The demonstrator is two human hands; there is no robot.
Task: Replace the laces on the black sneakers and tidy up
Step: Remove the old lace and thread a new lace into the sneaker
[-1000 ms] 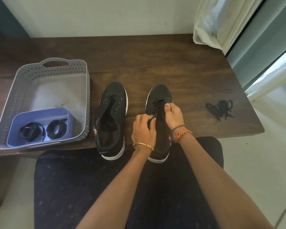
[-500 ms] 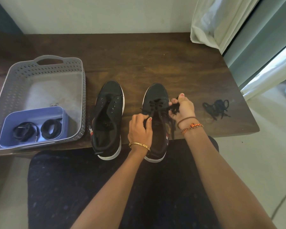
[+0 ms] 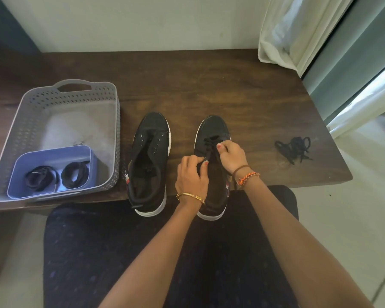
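Two black sneakers with white soles stand side by side at the table's near edge. The left sneaker (image 3: 149, 156) has bare eyelets and no lace. The right sneaker (image 3: 211, 130) still carries a black lace (image 3: 210, 140) across its upper eyelets. My right hand (image 3: 230, 155) pinches that lace over the tongue. My left hand (image 3: 191, 176) rests curled on the sneaker's left side, fingertips at the eyelets; I cannot tell if it pinches the lace. A loose black lace (image 3: 295, 148) lies in a heap to the right.
A grey perforated basket (image 3: 31, 107) stands at the left, with a small blue tray (image 3: 53, 155) inside holding two coiled black laces (image 3: 56, 176). The dark wooden table (image 3: 187, 85) ends at a wall. A white curtain (image 3: 298, 30) hangs at the back right.
My right hand pulled the lace out to the right half a second ago and has come back over the sneaker's tongue. My left hand has stayed on the sneaker.
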